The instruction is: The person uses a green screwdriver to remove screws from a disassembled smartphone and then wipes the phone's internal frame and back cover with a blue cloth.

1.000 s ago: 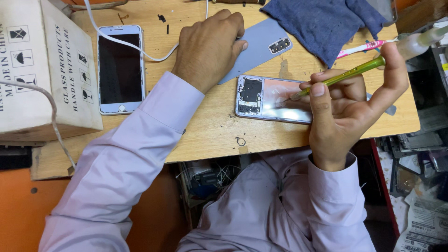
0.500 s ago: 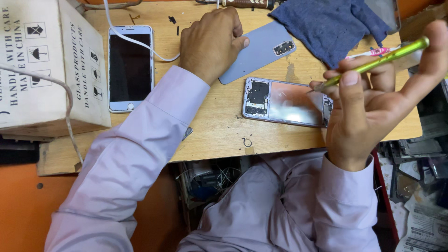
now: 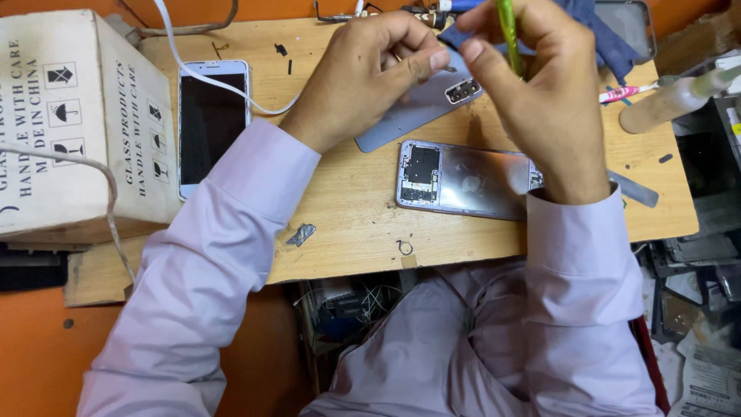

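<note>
The opened phone (image 3: 463, 179) lies back-up on the wooden bench (image 3: 347, 224), just under the right wrist. Right hand (image 3: 540, 93) is closed around a green tool (image 3: 507, 31); left hand (image 3: 363, 73) pinches thumb to forefinger, over the blue-grey back cover (image 3: 409, 116). Better to steady both wrists on the bench. Tool tip and whatever the fingers pinch are hidden.

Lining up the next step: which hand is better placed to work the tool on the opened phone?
Right, probably. The right hand holds the tool just above the opened phone; the left hand sits farther off, over the back cover.
</note>
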